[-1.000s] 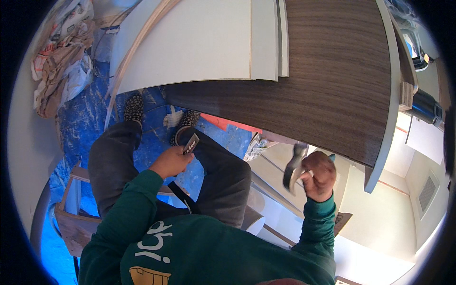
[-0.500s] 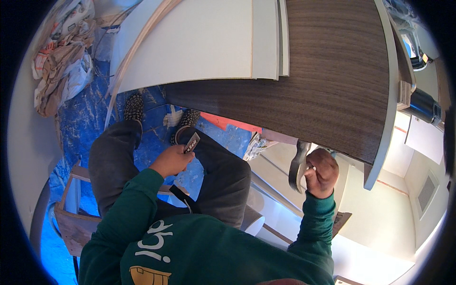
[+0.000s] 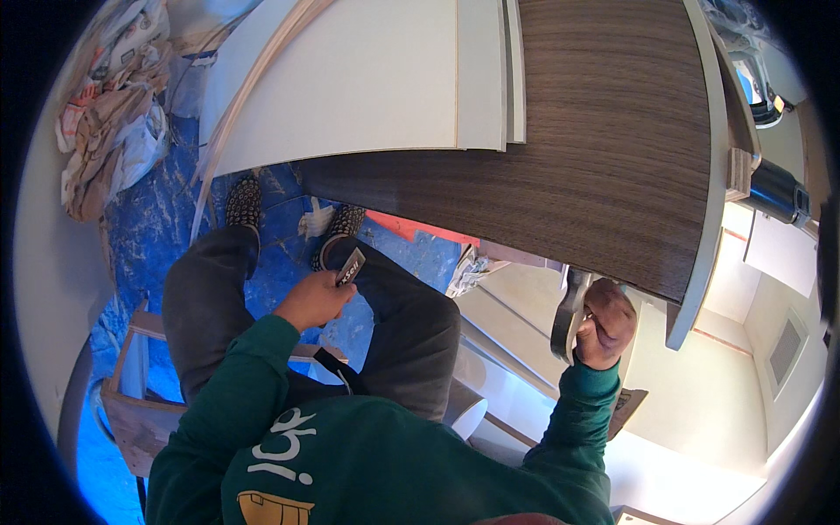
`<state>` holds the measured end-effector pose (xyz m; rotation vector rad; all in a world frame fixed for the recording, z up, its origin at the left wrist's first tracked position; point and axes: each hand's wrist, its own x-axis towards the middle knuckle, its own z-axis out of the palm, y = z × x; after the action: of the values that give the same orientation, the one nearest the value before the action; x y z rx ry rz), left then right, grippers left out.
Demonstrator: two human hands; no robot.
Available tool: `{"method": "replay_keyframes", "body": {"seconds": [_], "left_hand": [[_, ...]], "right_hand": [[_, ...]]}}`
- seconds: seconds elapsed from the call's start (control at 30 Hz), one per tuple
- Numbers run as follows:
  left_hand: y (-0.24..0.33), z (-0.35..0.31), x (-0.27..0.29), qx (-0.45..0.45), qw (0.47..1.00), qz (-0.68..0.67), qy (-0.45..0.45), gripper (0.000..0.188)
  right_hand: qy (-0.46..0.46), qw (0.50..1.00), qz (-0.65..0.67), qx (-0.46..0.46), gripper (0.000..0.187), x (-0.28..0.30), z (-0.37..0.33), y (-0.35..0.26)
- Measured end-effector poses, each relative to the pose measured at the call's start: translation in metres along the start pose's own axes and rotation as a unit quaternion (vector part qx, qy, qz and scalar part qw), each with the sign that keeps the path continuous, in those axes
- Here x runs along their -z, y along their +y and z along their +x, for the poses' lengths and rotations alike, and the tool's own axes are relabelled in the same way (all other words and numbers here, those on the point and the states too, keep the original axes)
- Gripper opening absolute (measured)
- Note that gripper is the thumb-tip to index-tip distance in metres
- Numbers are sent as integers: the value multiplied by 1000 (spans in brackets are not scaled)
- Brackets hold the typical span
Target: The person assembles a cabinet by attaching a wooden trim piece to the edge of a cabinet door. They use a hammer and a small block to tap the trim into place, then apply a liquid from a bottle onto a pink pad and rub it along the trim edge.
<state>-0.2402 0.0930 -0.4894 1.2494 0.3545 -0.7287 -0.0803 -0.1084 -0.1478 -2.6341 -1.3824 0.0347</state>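
Note:
My left hand [image 3: 313, 299] is closed over my lap around a small flat dark piece with pale lettering [image 3: 351, 266]; its kind is unclear. At the right, my right hand [image 3: 606, 324] grips what looks like a claw hammer [image 3: 569, 325], its dark metal head showing left of my fingers. Most of its handle is hidden in my fist. The hammer head is just below the near edge of a dark wood-grain panel [image 3: 612, 157]; whether they touch I cannot tell. White boards [image 3: 367, 87] lie on this panel.
A blue sheet [image 3: 153, 227] covers the floor around my feet. Crumpled bags [image 3: 114, 149] are heaped at the far left. Beside my left leg is a wooden frame [image 3: 140, 411]. A black cylindrical tool [image 3: 781, 192] lies beyond the panel's right edge.
My right hand and the hammer have moved slightly right and down, and the hammer head has turned. My left hand has barely shifted.

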Motion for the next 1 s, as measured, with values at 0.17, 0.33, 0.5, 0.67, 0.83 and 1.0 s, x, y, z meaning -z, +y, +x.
{"method": "replay_keyframes", "body": {"seconds": [0.17,0.33,0.5,0.67,0.83,1.0], "left_hand": [[10,-7,1,18,999,-25,9,32],[7,-4,0,14,1000,-13,4,33],[8,-5,0,15,1000,-10,9,33],[10,-4,0,23,1000,-3,7,34],[5,-2,0,24,1000,-14,8,36],[2,0,0,11,1000,-3,10,36]], "right_hand": [[7,999,40,-20,52,-6,-3,-7],[28,999,-45,14,54,-4,-6,-4],[65,997,35,-32,57,-13,-9,-7],[-3,989,139,-54,56,-15,-8,-15],[-105,962,237,-84,26,-24,-4,-24],[-88,977,193,-27,21,-37,7,-17]]}}
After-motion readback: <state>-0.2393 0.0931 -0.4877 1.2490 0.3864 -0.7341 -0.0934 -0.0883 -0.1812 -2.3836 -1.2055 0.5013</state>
